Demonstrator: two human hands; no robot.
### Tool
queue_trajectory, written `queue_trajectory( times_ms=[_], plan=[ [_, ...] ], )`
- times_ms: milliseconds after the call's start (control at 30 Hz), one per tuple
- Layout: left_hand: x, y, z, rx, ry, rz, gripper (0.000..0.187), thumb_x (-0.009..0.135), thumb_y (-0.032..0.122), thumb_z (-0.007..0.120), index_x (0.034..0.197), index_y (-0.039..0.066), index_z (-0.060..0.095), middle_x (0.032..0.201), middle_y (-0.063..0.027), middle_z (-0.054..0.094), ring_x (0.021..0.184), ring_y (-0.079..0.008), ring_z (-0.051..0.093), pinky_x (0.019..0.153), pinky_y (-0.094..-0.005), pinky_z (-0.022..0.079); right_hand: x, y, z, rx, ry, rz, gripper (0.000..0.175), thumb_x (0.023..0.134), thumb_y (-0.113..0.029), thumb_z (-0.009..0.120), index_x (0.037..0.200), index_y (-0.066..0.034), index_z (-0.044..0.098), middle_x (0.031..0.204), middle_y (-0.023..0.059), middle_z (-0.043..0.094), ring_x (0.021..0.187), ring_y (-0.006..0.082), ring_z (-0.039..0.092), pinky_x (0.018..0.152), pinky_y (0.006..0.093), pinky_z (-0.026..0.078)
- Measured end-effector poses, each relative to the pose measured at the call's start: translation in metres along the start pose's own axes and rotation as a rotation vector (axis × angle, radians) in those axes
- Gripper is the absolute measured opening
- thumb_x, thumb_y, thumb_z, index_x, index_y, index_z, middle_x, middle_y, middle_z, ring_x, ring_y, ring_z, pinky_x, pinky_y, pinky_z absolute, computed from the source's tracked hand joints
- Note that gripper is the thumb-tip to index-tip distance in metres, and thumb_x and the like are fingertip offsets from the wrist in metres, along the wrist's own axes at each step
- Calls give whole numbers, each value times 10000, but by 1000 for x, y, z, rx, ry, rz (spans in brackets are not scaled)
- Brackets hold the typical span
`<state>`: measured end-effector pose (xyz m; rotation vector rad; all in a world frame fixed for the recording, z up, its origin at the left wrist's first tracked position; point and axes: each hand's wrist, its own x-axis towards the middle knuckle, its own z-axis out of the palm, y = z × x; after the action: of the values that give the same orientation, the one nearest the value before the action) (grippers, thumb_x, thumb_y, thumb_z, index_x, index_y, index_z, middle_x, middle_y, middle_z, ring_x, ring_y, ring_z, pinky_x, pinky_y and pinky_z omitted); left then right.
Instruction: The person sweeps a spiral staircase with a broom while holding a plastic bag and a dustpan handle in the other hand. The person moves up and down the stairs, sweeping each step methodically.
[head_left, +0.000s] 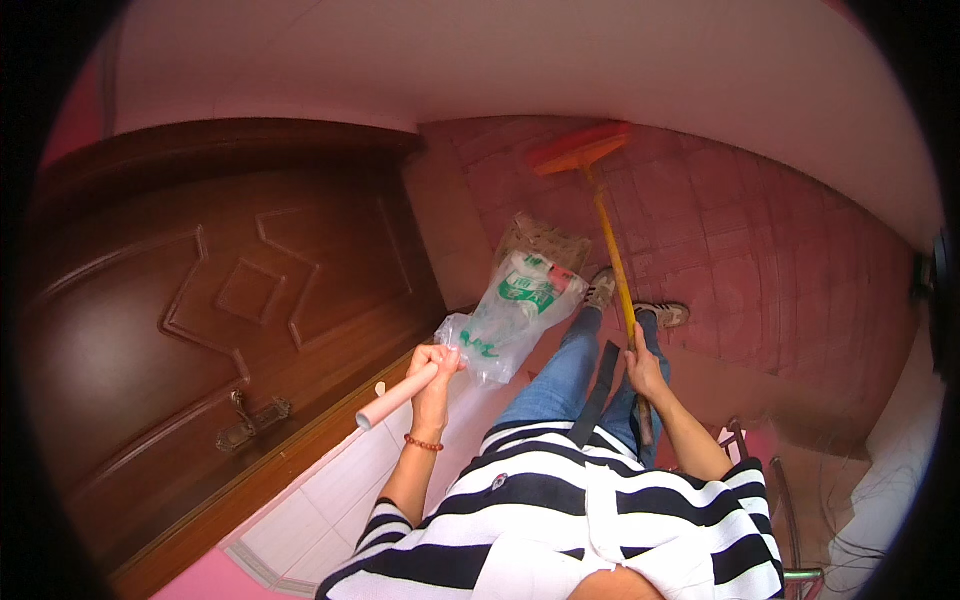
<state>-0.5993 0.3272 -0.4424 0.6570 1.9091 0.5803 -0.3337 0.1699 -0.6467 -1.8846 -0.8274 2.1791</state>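
Observation:
My left hand (437, 367) is closed around a pale pink tube-like handle (397, 397), whose hollow end points toward the lower left. A translucent plastic bag (510, 315) with green and red printing hangs beneath that hand, partly covering a dustpan-like piece (544, 240) whose exact form I cannot tell. My right hand (645, 367) grips the yellow handle of a broom (615, 255). The broom's orange and red head (581, 152) is on the red tiled floor, close to the wall, its bristles blurred.
A dark brown panelled door (247, 292) with an ornate metal handle (251, 420) stands at the left. A pale wall (525, 67) curves across the far side. Metal rails (784, 502) are at the lower right, beside me. My shoes stand on the red tiles (750, 277).

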Motion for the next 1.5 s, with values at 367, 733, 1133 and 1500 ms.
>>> queue_trajectory(
  times_ms=[367, 733, 1133, 1500],
  plan=[
    [-52, -57, -141, -166, 221, 108, 205, 824, -29, 580, 793, 81, 410, 823, -21, 464, 789, -120, 467, 767, -259, 422, -21, -122, -40, -482, -251, -219, 638, 796, -28, 531, 1382, -108, 293, 895, 246, 613, 837, 364, 634, 686, 376, 495],
    [-70, -146, -184, -422, 669, -136, 169, 861, 84, 565, 855, 84, 396, 904, -51, 474, 818, -138, 493, 767, -326, 444, 338, -321, 170, -690, -339, -308, 401, 926, -190, 412, 1320, -114, 401, 691, 146, 563, 527, 243, 531, 498, 352, 443],
    [-50, -114, -147, -367, 715, -114, 193, 865, 127, 588, 807, 100, 406, 845, -30, 485, 789, -119, 484, 719, -291, 459, 182, -6, -77, -596, -123, -415, 470, 910, -117, 456, 1366, -166, 352, 1299, 177, 462, 1147, 299, 506, 911, 332, 414],
    [-65, -91, -102, -262, 590, -84, 196, 864, 131, 595, 814, 119, 406, 886, -29, 474, 815, -126, 488, 718, -290, 465, -195, 69, -160, -174, 121, 453, 522, 872, -221, 513, 1357, -93, 368, 1245, 162, 525, 1105, 214, 528, 915, 321, 406]
  ],
)
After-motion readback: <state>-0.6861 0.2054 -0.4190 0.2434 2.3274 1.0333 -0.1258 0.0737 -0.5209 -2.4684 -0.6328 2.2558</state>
